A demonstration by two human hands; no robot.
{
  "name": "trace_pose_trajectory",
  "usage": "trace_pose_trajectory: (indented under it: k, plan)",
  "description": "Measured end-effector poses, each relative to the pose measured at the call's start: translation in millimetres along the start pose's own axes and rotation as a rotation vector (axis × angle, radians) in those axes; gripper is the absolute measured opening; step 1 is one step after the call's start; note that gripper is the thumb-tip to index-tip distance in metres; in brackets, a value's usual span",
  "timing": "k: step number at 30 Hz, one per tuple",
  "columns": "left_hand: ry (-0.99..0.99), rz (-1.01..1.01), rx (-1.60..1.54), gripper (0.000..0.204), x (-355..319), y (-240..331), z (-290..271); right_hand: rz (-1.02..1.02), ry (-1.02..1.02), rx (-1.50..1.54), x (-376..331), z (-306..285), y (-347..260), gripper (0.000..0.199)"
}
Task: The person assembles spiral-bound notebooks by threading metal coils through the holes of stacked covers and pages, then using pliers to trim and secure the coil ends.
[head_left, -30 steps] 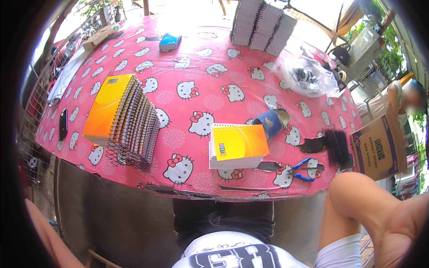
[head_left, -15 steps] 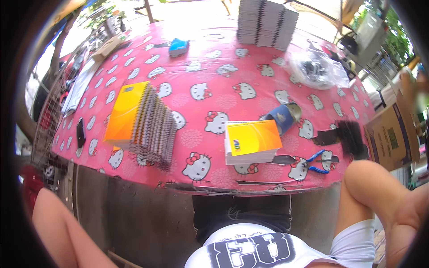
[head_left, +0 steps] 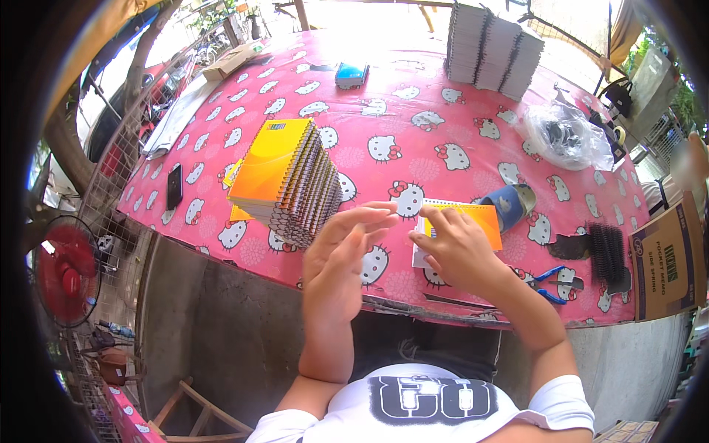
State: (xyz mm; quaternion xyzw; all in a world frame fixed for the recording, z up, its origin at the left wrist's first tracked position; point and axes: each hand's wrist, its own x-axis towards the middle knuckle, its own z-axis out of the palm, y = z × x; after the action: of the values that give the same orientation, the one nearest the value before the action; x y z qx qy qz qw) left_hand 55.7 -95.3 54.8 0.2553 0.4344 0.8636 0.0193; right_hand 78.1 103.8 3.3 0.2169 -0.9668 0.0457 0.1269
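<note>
Change since the earlier frames: both hands, then low at the picture's edge, are now raised over the table's near edge.

Right hand (head_left: pixel 459 247): fingers slightly curled and together, tips resting on the near left corner of the small stack of orange-covered notebooks (head_left: pixel 473 221); whether they pinch the cover, I cannot tell. The stack lies flat near the table's front edge, likely kept close for easy reach.

Left hand (head_left: pixel 341 255): fingers straight, slightly spread, holding nothing, poised just left of the small stack and just right of the tall stack.

Tall stack of spiral notebooks (head_left: pixel 284 181): orange cover on top, fanned, coils facing the person.

Blue tape roll (head_left: pixel 511 207): just beyond the small stack.
Blue-handled pliers (head_left: pixel 550 280): right, near the front edge.
Black binding coils (head_left: pixel 607 251): further right.
Cardboard box (head_left: pixel 665 258): at the right edge.

Pink patterned tablecloth (head_left: pixel 413 140): open room in the middle; white notebook stacks (head_left: pixel 491 52) at the far edge.
</note>
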Motion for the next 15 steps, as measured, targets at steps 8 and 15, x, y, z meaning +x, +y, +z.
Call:
trace_pose_trajectory:
  k: [8,15]
  plan:
    - [0.159,-0.501,0.031,0.023,-22.2,-66.7,-42.0,-0.047,-0.167,0.259,18.6,-2.9,23.5,0.028]
    - [0.127,-0.549,0.034,0.020,-15.7,-75.2,-41.1,-0.031,-0.226,0.282,22.2,-6.3,25.2,0.028]
